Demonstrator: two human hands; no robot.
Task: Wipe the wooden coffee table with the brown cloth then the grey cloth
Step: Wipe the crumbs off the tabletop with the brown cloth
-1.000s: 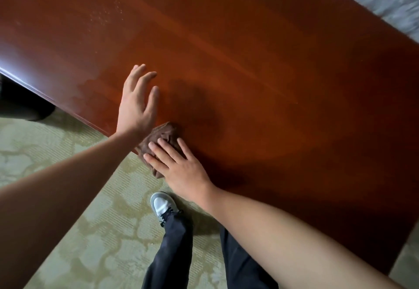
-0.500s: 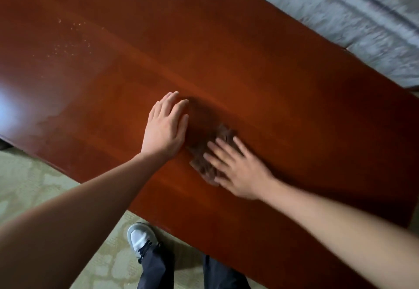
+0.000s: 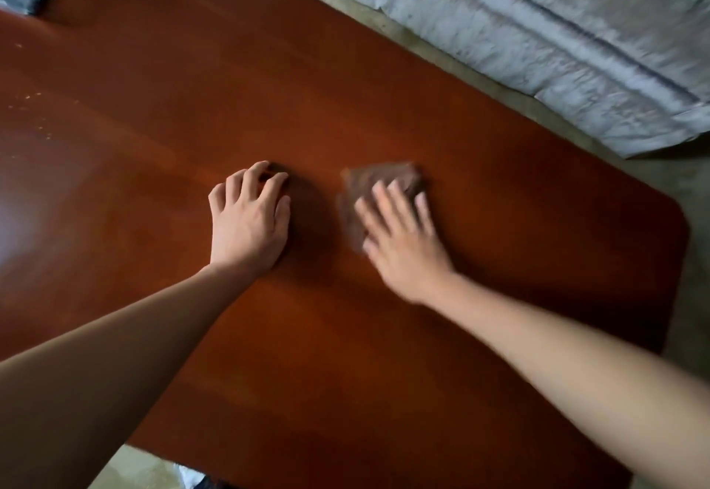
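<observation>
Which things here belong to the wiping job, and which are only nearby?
Job: brown cloth under right hand; wooden coffee table; left hand resting on it.
Nearby: grey sofa; carpet; crumbs.

I see a glossy reddish-brown wooden tabletop (image 3: 384, 77) with a rounded far right corner. On it lie a crumpled brown cloth (image 3: 378, 183) pressed flat under my right hand (image 3: 403, 237), my left hand (image 3: 249, 219) resting palm-down beside it, and pale crumbs (image 3: 29, 97) scattered at the left.
</observation>
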